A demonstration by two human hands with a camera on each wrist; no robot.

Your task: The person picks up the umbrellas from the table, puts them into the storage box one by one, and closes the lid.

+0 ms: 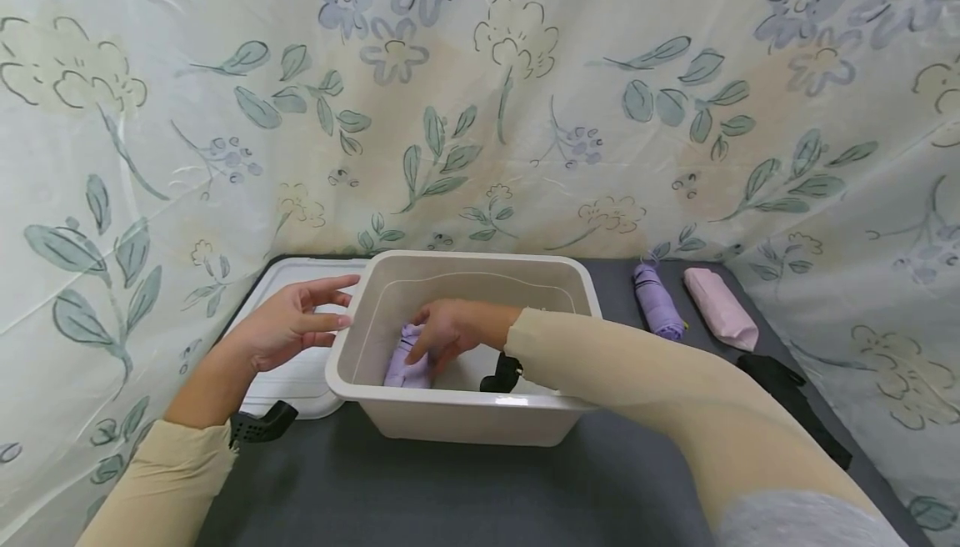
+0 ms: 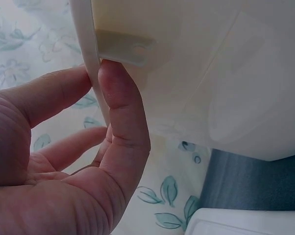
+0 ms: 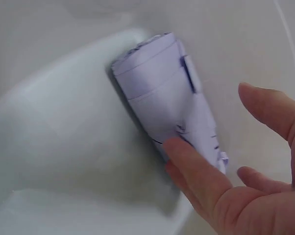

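The right hand [image 1: 450, 332] reaches down inside the beige plastic bin [image 1: 465, 414], its fingers relaxed and spread, one fingertip [image 3: 179, 149] resting on a folded lilac umbrella [image 1: 406, 362] that lies on the bin's floor against the left wall. The hand does not grip it; the other fingers stand clear of the sleeve. The left hand [image 1: 288, 326] is outside the bin at its left rim, fingers nearly straight and apart; in the left wrist view the thumb [image 2: 119, 98] touches the rim just under a small tab, with the forefinger on the other side of the rim's edge.

The bin stands near the middle of the grey worktop [image 1: 450, 489], towards its back edge. A white lid [image 1: 300, 380] lies flat at the back left corner, just beside the bin and under the left hand. Towards the back right corner lie a second folded purple umbrella [image 1: 657, 300] and a pink one [image 1: 722, 308], side by side, with a black one [image 1: 795, 401] along the right edge. A flowered cloth [image 1: 480, 97] hangs behind.
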